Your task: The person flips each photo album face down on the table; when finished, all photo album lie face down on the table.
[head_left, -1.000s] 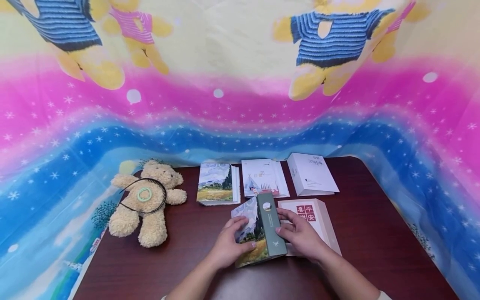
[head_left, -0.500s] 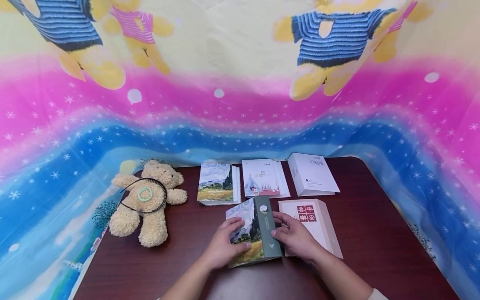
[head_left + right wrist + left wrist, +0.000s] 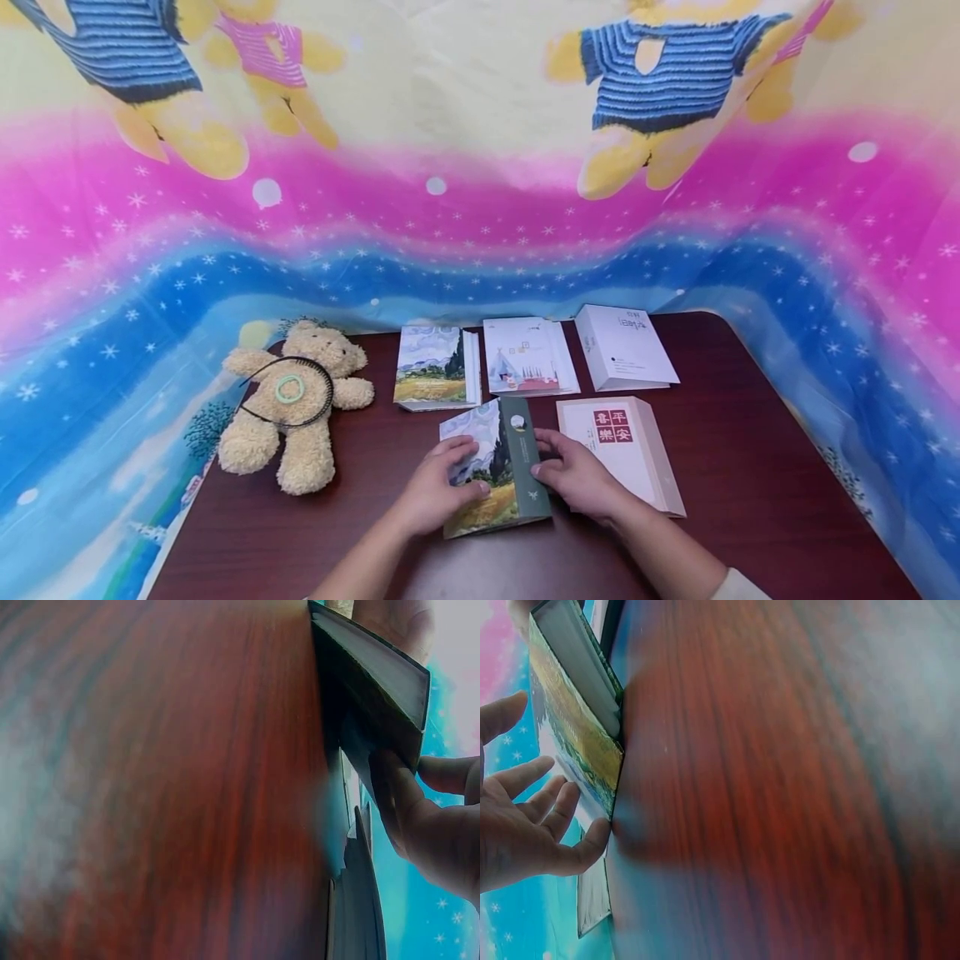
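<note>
From the head view, a person stands over a dark wooden table (image 3: 750, 467), both hands on a book with a painted landscape cover (image 3: 491, 467) and a grey-green spine, which sits near the front middle of the table with its right side tilted up. The left hand (image 3: 435, 487) lies on the painted cover with fingers fairly straight; the right hand (image 3: 573, 475) holds the spine edge from the right, thumb and fingers curled against it. Just beside that hand lies a pale book with red characters (image 3: 622, 450). Further back, in a row, lie a second landscape book (image 3: 435, 367), a white illustrated book (image 3: 528, 357) and a white book (image 3: 622, 348). A teddy bear (image 3: 292, 408) with a black headband and a green ring on its belly lies at the left. The left wrist view shows the landscape book's lower edge resting on the wood, the cover leaning over, and the left hand's fingers (image 3: 551, 814) spread loosely against it, pressing rather than pinching. The right wrist view shows the book from its other side, page block visible, with the right hand's fingers (image 3: 405, 802) wrapped under the dark cover. I'd judge the book is being positioned or laid flat in front of the row; the next move calls for both hands easing it down evenly so it settles without sliding into its pale neighbour.
</note>
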